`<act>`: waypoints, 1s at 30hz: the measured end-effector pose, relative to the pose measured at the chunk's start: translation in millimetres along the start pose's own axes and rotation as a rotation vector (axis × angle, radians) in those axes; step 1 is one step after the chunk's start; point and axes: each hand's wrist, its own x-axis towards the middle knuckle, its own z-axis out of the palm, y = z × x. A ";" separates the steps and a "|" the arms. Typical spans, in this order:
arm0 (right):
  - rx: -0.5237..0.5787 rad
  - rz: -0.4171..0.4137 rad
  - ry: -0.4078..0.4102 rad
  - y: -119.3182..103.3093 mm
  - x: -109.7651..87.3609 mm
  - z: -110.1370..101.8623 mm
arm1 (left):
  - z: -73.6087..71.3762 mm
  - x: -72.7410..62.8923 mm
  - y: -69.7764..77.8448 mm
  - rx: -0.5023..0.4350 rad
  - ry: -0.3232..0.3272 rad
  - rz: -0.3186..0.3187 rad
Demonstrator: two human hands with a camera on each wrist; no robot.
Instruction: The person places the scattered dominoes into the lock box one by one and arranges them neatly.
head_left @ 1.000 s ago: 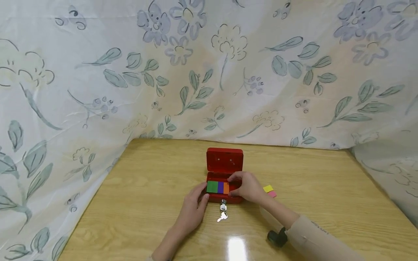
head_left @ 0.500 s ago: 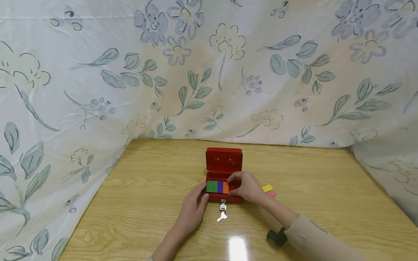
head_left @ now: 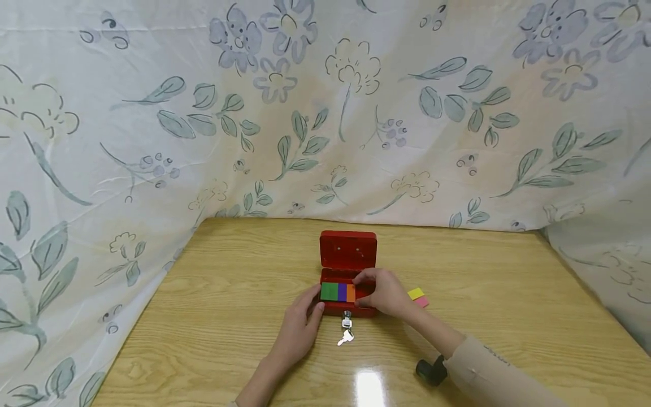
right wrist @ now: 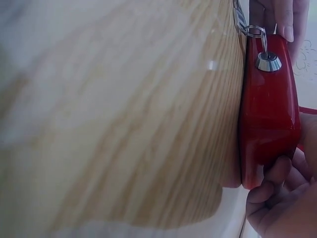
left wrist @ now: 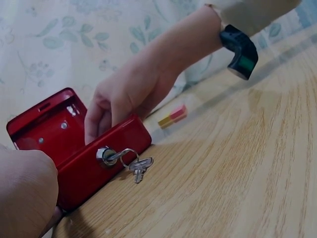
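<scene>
A small red metal cash box (head_left: 348, 250) stands on the table, its lid raised at the back. A key with a second one on a ring (left wrist: 139, 164) sits in its front lock. Inside lie a green block (head_left: 329, 291), a purple block (head_left: 342, 292) and an orange block (head_left: 351, 293), side by side. My left hand (head_left: 299, 325) grips the box at its left end, thumb on the front edge. My right hand (head_left: 385, 293) reaches in from the right; its thumb and forefinger pinch the orange block at its near and far edges. The other right fingers are curled.
Right of the box, a yellow block (head_left: 416, 294) and a pink block (head_left: 422, 302) lie together on the wooden table (head_left: 213, 316). A dark wrist device (head_left: 432, 370) is worn at the right sleeve. A flowered cloth (head_left: 325, 141) hangs behind the table.
</scene>
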 end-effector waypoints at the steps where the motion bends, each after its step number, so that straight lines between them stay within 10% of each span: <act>1: 0.003 -0.007 -0.005 0.1 -0.7 -0.8 | 0.1 0.0 0.1 0.004 0.001 0.000; 30: 0.218 -0.001 -0.030 12.7 -31.8 -28.4 | 0.2 -0.1 -0.9 -0.035 -0.009 -0.002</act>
